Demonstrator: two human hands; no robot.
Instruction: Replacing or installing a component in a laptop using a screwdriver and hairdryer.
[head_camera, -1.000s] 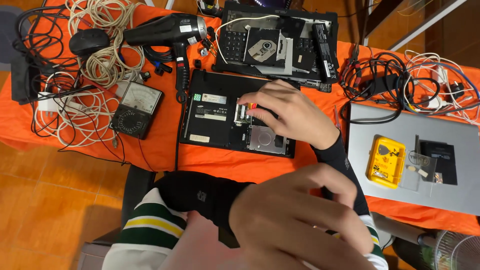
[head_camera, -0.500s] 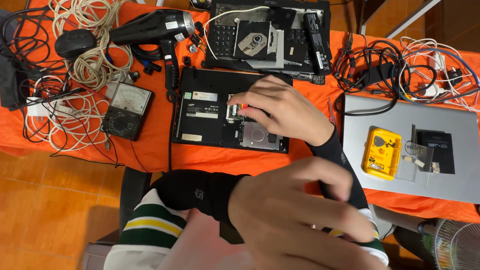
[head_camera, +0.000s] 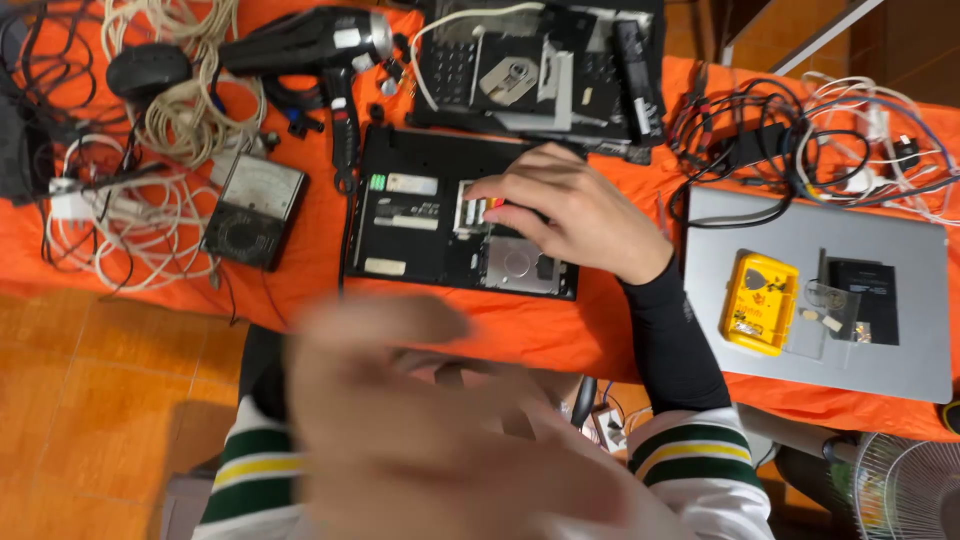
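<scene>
A black laptop base lies bottom-up with its cover off on the orange cloth. It shows a memory slot and a silver drive. My right hand, in a black sleeve, rests on it. Its fingertips are pinched together at the memory slot around a small red thing. My left hand is raised close to the camera and badly blurred. Its fingers look spread and nothing shows in it. It hides my lap and part of the table's front edge.
A second dismantled laptop lies behind. To the left are a black hair dryer, an analogue multimeter, a mouse and white cords. On the right, tangled cables and a silver laptop with a yellow box. A fan stands lower right.
My left hand has swept left across the foreground and gone blurred, its fingers spreading. My right hand has stayed at the memory slot. The view has drifted slightly.
</scene>
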